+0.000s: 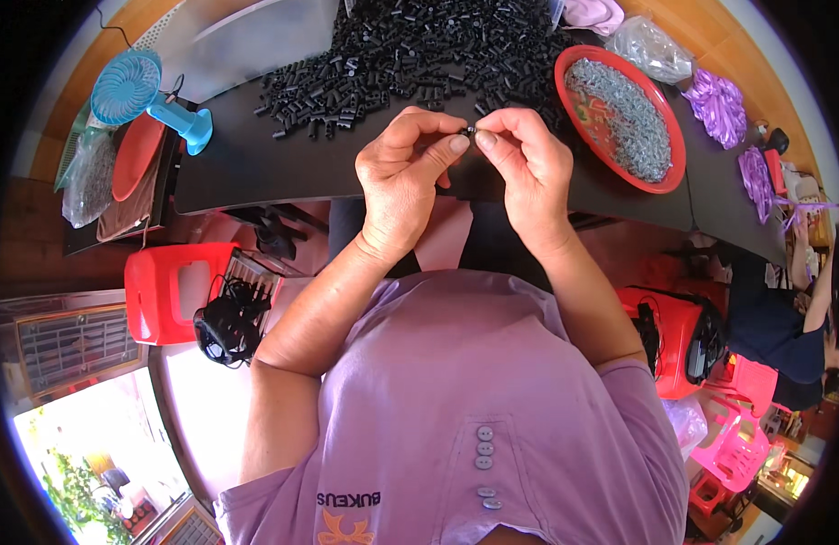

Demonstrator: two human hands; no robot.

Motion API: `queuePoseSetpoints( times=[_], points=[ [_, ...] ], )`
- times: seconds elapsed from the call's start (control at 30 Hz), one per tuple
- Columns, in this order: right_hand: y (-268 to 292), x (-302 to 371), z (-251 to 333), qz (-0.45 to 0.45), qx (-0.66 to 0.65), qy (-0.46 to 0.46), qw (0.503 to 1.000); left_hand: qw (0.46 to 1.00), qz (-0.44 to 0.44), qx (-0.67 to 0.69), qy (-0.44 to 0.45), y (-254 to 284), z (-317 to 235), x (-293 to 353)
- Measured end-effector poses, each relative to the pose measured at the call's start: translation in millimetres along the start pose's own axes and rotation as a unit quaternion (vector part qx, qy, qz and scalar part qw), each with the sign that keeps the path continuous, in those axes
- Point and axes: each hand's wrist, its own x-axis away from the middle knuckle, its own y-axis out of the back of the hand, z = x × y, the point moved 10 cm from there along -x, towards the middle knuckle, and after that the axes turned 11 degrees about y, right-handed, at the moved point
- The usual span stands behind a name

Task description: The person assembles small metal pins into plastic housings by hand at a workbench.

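Observation:
My left hand (406, 168) and my right hand (531, 173) meet above the front part of the dark table. Both are closed in a pinch, thumb against forefinger. Between their fingertips is a small black piece (468, 132), mostly covered by the fingers; its exact shape cannot be made out. Beyond my hands spreads a large pile of short black tube-like pieces (419, 59). To the right of my right hand, a red oval tray (660, 177) holds many small, shiny, silvery-clear pieces (633, 118) too fine to name.
A translucent bin (247, 45) stands at the back left, near a blue fan (129, 86). Purple ribbon bundles (717, 107) and a clear plastic bag (651, 50) lie at the right. Red stools (151, 295) flank me. Another person (778, 318) is at the far right.

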Motion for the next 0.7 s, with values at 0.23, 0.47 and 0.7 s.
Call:
queuePoseSetpoints(
  times=[0.23,0.47,0.7],
  points=[
    [-9.4,-19.8,20.4,0.16,0.094,0.076,0.98,1.0,0.027,0.0,-0.016,-0.9,-0.6,1.6],
    [-18.3,-20.1,31.5,0.173,0.078,0.113,0.975,0.989,0.037,0.127,0.059,3.0,10.5,-2.9],
    [-11.7,3.1,30.0,0.046,0.131,0.138,0.981,0.963,0.019,0.226,0.145,4.3,28.8,-1.3]
  ],
)
